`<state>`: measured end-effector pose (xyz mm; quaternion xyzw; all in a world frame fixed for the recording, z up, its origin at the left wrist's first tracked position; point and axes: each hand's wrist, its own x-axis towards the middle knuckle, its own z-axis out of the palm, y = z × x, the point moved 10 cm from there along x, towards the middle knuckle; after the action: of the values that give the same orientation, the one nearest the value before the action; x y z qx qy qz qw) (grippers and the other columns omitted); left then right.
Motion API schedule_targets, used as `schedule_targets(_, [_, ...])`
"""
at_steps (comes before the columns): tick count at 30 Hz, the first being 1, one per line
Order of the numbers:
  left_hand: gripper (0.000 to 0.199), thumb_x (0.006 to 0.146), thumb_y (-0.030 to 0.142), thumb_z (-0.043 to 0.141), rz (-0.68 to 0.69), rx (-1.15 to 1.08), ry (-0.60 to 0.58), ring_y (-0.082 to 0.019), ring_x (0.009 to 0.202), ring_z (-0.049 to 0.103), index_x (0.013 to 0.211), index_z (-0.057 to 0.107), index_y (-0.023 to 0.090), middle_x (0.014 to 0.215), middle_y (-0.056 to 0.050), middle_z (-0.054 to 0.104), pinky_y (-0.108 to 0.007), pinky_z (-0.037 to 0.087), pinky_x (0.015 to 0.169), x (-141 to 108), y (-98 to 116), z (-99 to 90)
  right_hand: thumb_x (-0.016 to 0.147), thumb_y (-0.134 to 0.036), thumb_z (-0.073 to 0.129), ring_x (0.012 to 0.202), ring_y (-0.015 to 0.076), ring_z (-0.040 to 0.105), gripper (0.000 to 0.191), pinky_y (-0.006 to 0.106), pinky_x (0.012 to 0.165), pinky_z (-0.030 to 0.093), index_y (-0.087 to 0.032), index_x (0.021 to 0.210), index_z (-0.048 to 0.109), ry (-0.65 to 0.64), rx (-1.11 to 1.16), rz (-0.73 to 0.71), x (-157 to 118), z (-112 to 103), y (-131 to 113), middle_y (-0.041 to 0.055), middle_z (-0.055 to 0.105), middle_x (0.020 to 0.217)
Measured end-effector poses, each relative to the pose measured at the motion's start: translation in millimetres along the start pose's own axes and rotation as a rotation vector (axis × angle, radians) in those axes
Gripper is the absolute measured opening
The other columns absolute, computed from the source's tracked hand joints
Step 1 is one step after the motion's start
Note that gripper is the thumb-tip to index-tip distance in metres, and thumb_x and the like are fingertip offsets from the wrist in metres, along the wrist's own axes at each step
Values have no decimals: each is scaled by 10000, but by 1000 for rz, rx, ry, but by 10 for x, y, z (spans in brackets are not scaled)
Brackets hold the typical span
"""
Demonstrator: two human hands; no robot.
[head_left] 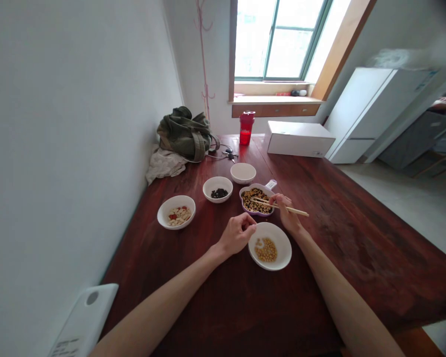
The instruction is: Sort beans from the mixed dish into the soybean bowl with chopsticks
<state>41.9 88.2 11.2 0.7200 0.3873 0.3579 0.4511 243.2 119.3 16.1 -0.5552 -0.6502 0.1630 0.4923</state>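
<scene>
Gripping wooden chopsticks (293, 210) over a purple dish of beans (256, 213), the right hand (283, 210) hovers; the left hand (236, 234) curls closed beside a white bowl of soybeans (281, 248).

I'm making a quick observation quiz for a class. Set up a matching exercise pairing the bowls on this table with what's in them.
Column 1
1. Front bowl
2. Purple-rimmed dish
3. Small middle bowl
4. Far-left bowl

Column 2
A. Black beans
B. Yellow beans
C. Mixed beans
D. Red and white pieces

Pairs: 1-B, 2-C, 3-A, 4-D
</scene>
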Motion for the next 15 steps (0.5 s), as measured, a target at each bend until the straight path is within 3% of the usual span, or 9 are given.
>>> schedule_targets(4, [272, 955, 294, 541, 9, 3, -28, -137, 688, 603, 798, 693, 133, 779, -39, 714, -228, 440, 630, 8, 18, 30, 1053, -576, 276, 890, 242, 625, 555, 399, 908, 438, -253, 758, 617, 15, 11, 1, -3, -14, -10, 27, 682, 805])
schedule_targets(10, [254, 991, 291, 538, 101, 105, -189, -175, 831, 704, 957, 744, 148, 937, -69, 779, -257, 531, 765, -19, 143, 183, 1057, -560, 274, 895, 238, 615, 546, 397, 917, 429, -251, 761, 612, 15, 18, -2, -4, -12, -12, 26, 668, 807])
schedule_targets(13, [263, 968, 236, 565, 218, 293, -282, -212, 1076, 707, 1167, 736, 220, 1217, -71, 751, -302, 541, 947, -77, 264, 290, 1055, -558, 281, 872, 233, 615, 540, 395, 912, 437, -250, 754, 606, 28, 29, -7, -1, -12, -15, 25, 669, 802])
schedule_targets(15, [422, 943, 206, 589, 296, 439, -345, -237, 1257, 642, 1354, 655, 276, 1450, -61, 638, -349, 505, 1069, -117, 323, 376, 1052, -556, 288, 874, 234, 617, 530, 395, 921, 439, -254, 748, 600, 33, 29, -9, 3, -6, -18, 23, 676, 803])
